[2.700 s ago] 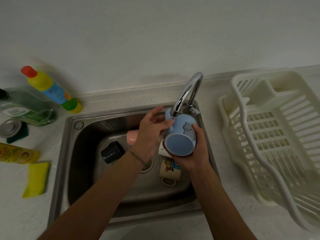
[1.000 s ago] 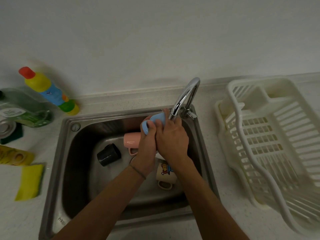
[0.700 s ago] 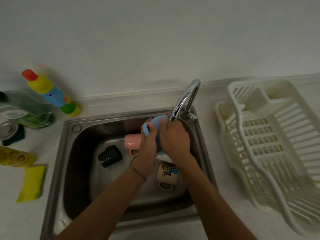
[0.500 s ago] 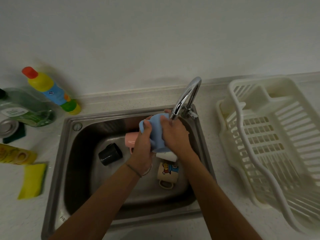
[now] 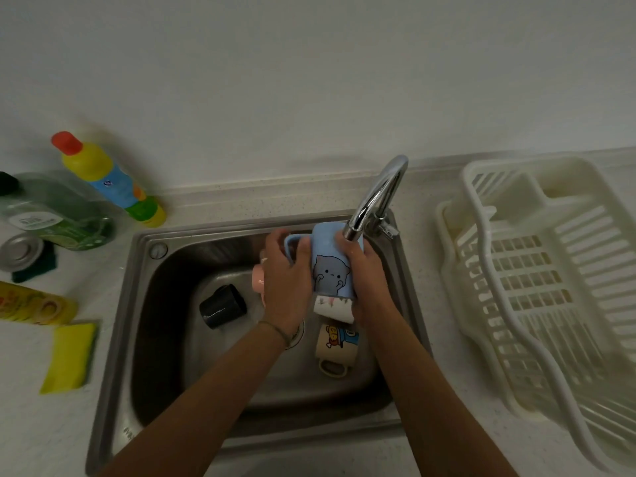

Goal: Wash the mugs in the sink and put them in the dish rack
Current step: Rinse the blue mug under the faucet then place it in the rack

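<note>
both hands over sink (image 5: pixel 137 304), under faucet (image 5: pixel 375 197). blue mug (image 5: pixel 330 266) between them: left hand (image 5: pixel 285 287) fingers curled at its handle side, right hand (image 5: pixel 366 273) fingers wrapped round its body. black mug (image 5: pixel 223 306) left of left hand; cartoon mug (image 5: pixel 335 344) below hands; dish rack (image 5: pixel 537 270) well right of right hand.

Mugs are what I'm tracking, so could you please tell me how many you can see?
5: the blue mug held in both hands under the faucet; pink mug behind the left hand; black mug on the sink floor; white mug and cream cartoon mug below. Others may be hidden.
</note>
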The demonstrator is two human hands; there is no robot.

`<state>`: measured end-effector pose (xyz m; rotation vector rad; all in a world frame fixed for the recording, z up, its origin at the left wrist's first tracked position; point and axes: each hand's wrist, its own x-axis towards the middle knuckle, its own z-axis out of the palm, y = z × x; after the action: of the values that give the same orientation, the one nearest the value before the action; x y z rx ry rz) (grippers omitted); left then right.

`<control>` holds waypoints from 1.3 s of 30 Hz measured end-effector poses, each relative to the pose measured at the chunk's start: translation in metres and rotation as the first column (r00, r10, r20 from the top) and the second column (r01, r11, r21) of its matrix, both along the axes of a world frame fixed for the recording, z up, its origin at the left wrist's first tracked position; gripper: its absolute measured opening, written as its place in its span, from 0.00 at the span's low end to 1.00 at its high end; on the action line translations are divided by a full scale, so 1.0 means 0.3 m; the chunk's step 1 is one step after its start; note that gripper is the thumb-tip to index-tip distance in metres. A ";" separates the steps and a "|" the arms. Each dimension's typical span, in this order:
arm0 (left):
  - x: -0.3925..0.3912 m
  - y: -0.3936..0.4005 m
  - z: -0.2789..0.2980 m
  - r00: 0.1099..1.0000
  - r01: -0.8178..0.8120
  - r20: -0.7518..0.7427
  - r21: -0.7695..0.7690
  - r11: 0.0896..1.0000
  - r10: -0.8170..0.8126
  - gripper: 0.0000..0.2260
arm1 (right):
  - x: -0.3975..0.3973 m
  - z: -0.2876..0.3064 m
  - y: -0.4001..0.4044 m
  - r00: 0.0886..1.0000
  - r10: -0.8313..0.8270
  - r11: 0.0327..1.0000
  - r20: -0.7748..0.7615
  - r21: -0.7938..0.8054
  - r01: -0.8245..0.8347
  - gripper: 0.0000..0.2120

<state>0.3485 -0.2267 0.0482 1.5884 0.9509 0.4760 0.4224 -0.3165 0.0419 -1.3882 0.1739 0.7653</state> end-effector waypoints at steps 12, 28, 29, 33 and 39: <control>0.024 -0.060 0.095 0.983 0.163 -0.041 -0.252 0.954 -0.179 0.18 | -0.036 -0.017 0.011 0.900 0.141 0.955 0.414 -0.296 -0.013 0.30; 0.043 -0.050 0.044 0.992 -0.040 0.100 -0.364 0.931 0.081 0.19 | -0.086 0.086 0.045 0.735 0.326 0.856 0.595 -0.516 0.038 0.21; 0.040 -0.047 0.040 0.993 -0.026 0.099 -0.352 0.936 0.065 0.20 | -0.057 0.093 0.040 0.752 0.381 0.838 0.538 -0.545 -0.034 0.19; 0.042 -0.056 0.052 0.993 -0.026 0.098 -0.335 0.942 0.062 0.22 | 0.029 0.117 0.026 0.894 0.349 0.875 0.280 -0.439 -0.204 0.17; 0.021 -0.043 0.062 0.991 0.014 0.131 -0.304 0.953 0.027 0.21 | -0.081 0.138 0.059 0.884 0.203 0.899 0.421 -0.439 0.003 0.19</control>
<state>0.3549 -0.2395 0.0668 1.2595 0.8810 0.4125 0.3981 -0.2987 0.0834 -1.9784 -0.1149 0.4740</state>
